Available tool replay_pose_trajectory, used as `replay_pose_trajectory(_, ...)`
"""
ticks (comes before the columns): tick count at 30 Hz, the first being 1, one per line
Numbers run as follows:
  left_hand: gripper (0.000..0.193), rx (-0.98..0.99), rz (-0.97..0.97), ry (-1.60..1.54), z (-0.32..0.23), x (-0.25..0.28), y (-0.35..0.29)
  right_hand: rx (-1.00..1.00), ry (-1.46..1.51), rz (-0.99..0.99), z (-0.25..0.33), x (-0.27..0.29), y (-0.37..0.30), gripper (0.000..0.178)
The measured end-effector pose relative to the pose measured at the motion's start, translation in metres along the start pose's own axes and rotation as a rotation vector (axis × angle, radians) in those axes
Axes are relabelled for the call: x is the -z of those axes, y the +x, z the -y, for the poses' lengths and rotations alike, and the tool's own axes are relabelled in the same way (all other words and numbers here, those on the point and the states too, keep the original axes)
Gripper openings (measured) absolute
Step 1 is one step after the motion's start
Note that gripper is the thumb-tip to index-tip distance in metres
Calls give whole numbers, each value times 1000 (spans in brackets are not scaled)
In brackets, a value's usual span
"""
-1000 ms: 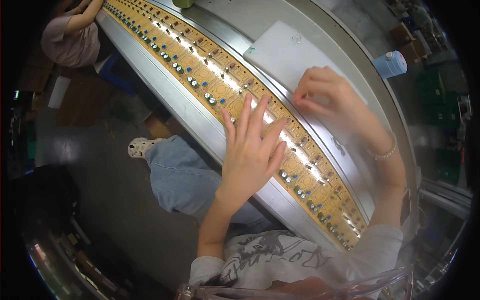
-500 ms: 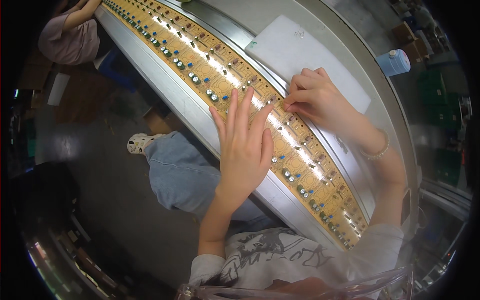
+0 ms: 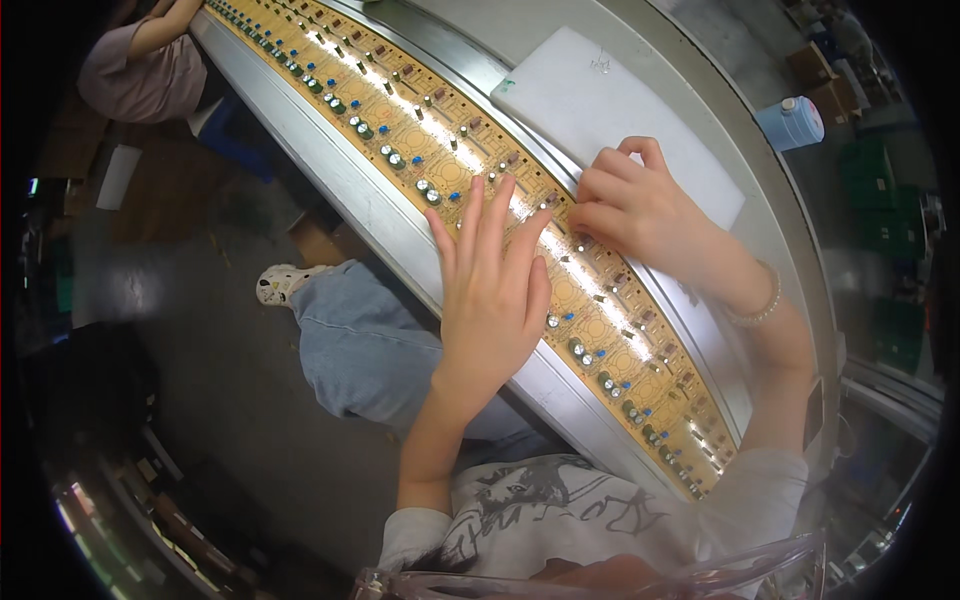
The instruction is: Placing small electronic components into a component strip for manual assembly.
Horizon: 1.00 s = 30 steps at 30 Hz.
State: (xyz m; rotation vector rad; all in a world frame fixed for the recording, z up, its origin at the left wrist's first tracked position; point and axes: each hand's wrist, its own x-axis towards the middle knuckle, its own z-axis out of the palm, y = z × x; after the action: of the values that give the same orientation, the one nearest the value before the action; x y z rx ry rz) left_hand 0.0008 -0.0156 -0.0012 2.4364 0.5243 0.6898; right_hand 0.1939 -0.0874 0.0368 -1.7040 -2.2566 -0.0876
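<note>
A long run of tan circuit boards [image 3: 452, 172] crosses in front of me, set with green-and-silver capacitors, small blue parts and dark components. My left hand [image 3: 492, 285] lies over it with the fingers spread, fingertips at the board's surface and nothing held. Over the board's far edge, my right hand [image 3: 635, 205] is closed, thumb and fingertips pinched together and pointing down at the board. Whatever is between those fingertips is hidden or too small to make out.
The boards rest between silver metal rails [image 3: 300, 165]. Beyond them a white foam slab [image 3: 610, 100] bears a few thin wire-like pieces. A light blue bottle [image 3: 790, 124] stands at the far right. Another person's arm [image 3: 165, 28] reaches to the boards at the upper left.
The boards have shifted slightly toward the lower right. My right hand's fingers have curled lower onto the board's far edge, while my left hand has hardly moved.
</note>
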Motion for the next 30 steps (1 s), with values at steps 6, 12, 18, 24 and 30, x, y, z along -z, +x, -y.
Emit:
replay_pose_trajectory(6, 37, -49, 55, 32, -2, 0, 3, 95, -24, 42, -3, 11, 4, 5)
replay_pose_trajectory(12, 34, -110, 108, 133, -2, -1, 3, -238, 7, -221, -56, 35, 10, 7)
replay_pose_trajectory(18, 32, -118, 121, 165, -3, 0, 4, -531, 6, -272, -97, 29, 29, 9)
replay_pose_trajectory(24, 32, -115, 123, 137, -2, -1, 4, -723, -61, -130, -98, 21, 50, 13)
replay_pose_trajectory(30, 34, -79, 150, 76, -1, -1, 4, -705, -71, -116, -96, 17, 54, 14)
